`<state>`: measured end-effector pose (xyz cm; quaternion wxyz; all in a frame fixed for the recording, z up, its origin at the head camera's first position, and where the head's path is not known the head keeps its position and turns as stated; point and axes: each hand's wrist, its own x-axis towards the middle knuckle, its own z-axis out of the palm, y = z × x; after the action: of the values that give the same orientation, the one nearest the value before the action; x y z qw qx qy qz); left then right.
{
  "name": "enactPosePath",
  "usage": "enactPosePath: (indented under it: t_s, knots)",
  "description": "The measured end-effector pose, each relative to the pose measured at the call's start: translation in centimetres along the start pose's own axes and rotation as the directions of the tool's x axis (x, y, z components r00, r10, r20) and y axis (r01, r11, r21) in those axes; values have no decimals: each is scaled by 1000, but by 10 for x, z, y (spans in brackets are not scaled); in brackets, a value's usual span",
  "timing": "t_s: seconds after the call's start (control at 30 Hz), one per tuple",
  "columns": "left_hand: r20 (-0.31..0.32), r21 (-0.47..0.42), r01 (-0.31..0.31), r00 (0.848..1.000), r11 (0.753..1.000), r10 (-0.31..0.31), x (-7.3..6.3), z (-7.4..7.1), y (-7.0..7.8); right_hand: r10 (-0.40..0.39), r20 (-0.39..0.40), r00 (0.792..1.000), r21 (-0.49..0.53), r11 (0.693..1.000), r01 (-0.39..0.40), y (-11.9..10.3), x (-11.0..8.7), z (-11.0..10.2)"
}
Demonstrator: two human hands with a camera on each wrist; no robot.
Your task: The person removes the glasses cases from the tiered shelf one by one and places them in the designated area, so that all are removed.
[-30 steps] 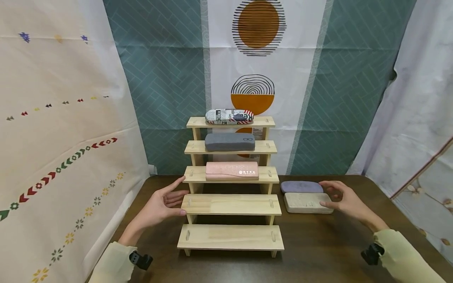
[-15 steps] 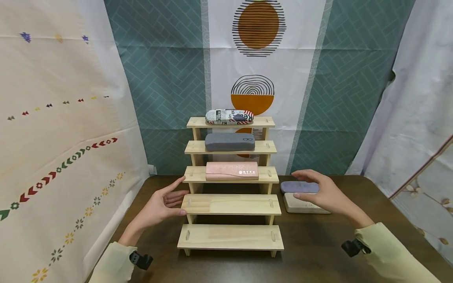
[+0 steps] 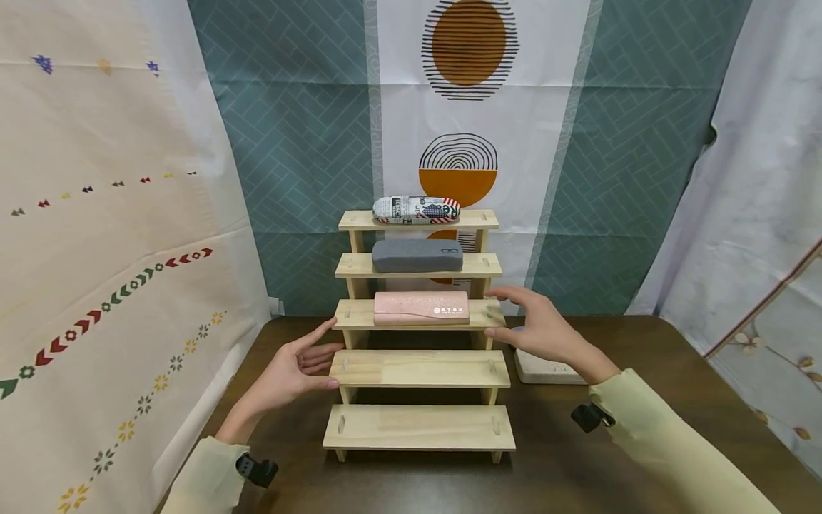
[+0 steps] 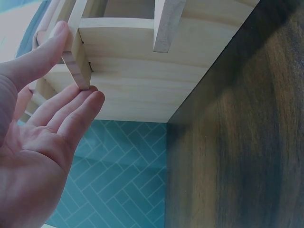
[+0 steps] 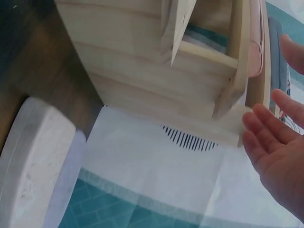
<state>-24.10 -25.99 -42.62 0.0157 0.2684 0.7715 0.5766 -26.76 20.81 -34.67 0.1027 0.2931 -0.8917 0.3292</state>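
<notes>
A stepped wooden display rack (image 3: 420,427) stands on the table. Its top three steps carry glasses cases: one newspaper-print (image 3: 411,210), one grey (image 3: 414,255), one pink (image 3: 417,307). At the rack's left end, my left hand (image 3: 292,371) grips a step's end (image 4: 77,66) between thumb and fingers. My right hand (image 3: 542,328) is at the right end of the pink case's step, fingers and thumb spread apart and holding nothing; whether it touches the wood I cannot tell. Right of the rack lie a whitish case (image 3: 546,369) and a purple case (image 5: 66,183), which my right hand mostly hides in the head view.
The brown table (image 3: 424,489) extends around the rack. Behind it hangs a green and white patterned cloth (image 3: 308,178). Cream cloth (image 3: 128,214) borders the left side and a pale floral cloth (image 3: 770,285) the right. The lower two steps hold no case.
My right hand has left the purple and whitish cases and moved left to the rack's right end. My left hand has stayed put, and the cases have not moved.
</notes>
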Motion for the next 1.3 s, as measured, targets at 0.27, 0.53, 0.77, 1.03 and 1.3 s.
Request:
enactPosePath:
  t_s: [0.27, 0.53, 0.77, 1.03, 1.3]
  knots:
    - [0, -1, 2, 1000, 1000, -2, 0, 0, 0, -47, 8, 999, 26, 999, 46, -7, 20, 14]
    - [-1, -8, -4, 1000, 1000, 4, 0, 0, 0, -40, 28, 999, 41, 998, 39, -9, 35, 27]
    - [-3, 3, -2, 1000, 1000, 2, 0, 0, 0, -15, 35, 999, 41, 999, 13, -12, 45, 35]
    - [-3, -2, -4, 1000, 1000, 4, 1, -1, 0, -28, 36, 999, 31, 999, 26, -16, 52, 40]
    - [1, -1, -13, 1000, 1000, 13, 0, 0, -1, 28, 40, 999, 91, 995, -31, -16, 58, 46]
